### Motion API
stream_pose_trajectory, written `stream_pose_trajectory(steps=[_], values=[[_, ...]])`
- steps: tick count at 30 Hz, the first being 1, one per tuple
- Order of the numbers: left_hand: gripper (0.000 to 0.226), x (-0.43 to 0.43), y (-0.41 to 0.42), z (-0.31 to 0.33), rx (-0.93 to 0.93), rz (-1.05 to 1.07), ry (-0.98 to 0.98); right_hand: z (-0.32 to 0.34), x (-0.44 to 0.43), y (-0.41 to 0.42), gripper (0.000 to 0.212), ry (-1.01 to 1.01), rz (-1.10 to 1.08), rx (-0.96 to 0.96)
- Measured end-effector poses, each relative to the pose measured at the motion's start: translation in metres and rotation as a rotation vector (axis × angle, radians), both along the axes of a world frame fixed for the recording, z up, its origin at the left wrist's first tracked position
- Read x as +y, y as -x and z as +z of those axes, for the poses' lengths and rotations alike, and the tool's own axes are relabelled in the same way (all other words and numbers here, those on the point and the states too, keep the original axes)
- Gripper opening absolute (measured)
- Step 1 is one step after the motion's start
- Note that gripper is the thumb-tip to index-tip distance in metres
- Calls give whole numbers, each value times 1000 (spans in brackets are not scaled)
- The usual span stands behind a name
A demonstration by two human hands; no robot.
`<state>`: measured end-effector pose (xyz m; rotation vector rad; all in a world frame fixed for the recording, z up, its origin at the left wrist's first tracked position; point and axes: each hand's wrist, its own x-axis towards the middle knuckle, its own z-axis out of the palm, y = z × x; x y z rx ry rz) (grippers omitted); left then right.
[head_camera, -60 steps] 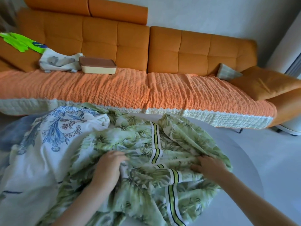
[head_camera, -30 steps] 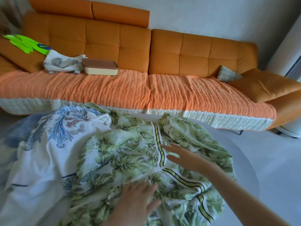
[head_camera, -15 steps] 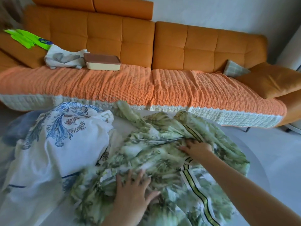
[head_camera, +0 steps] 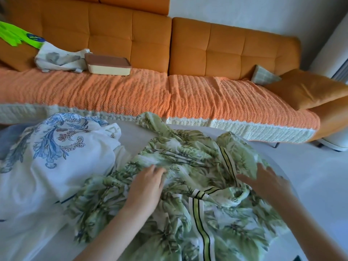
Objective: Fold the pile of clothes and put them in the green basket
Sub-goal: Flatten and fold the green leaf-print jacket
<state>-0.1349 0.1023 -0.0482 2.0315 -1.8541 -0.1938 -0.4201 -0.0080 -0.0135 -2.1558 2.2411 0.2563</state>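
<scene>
Left hand (head_camera: pixel 146 187) and right hand (head_camera: pixel 267 182), fingers stretched flat and gripping nothing, press a crumpled green garment (head_camera: pixel 178 159) onto the table (head_camera: pixel 131 134), seemingly smoothing it for folding.

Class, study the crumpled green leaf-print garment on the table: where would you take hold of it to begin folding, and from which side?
Probably pinch the striped band of the green leaf-print garment, coming down on it from the near side. It lies on top as a straight, flat edge, while the rest is bunched.
</scene>
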Motion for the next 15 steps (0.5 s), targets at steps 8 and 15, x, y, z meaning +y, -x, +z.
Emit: stream_pose_trajectory(steps=[8,15], values=[[59,-23,-5,-17,-397,-85,-517,-44,-5,-23,23,-107,65,-357],[29,5,37,17,68,-184,-299,-33,-48,-109,39,-231,456,-825]])
